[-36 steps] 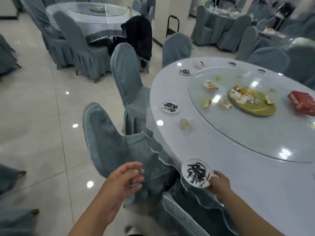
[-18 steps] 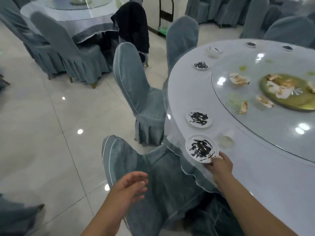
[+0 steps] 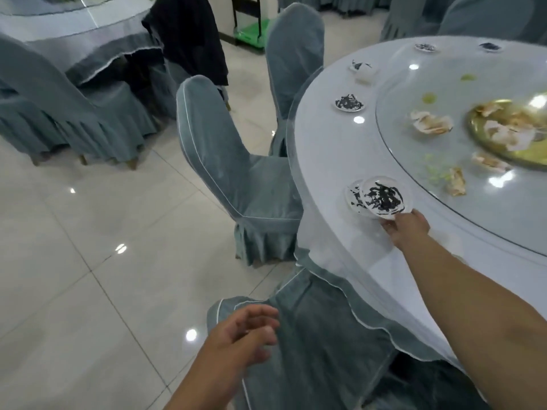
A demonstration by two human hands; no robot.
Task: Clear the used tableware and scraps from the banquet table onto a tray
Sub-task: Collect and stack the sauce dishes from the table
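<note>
My right hand grips the near rim of a small white plate covered with black scraps. That plate overlaps a second scrap plate lying on the round banquet table, near its left edge. My left hand hangs open and holds nothing, low over a chair back beside the table. More small scrap plates sit along the rim: one further back, another, and two at the far edge. Crumpled napkins lie on the glass turntable.
A gold platter with leftovers sits on the turntable. Grey covered chairs stand by the table's left side, one mid-left and one under my left hand. Another table and a green cart are behind. Glossy tiled floor lies left.
My right hand has carried the scrap plate forward along the table edge until it overlaps the second plate. My view has moved closer and further along the table. My left hand has stayed low and open.
</note>
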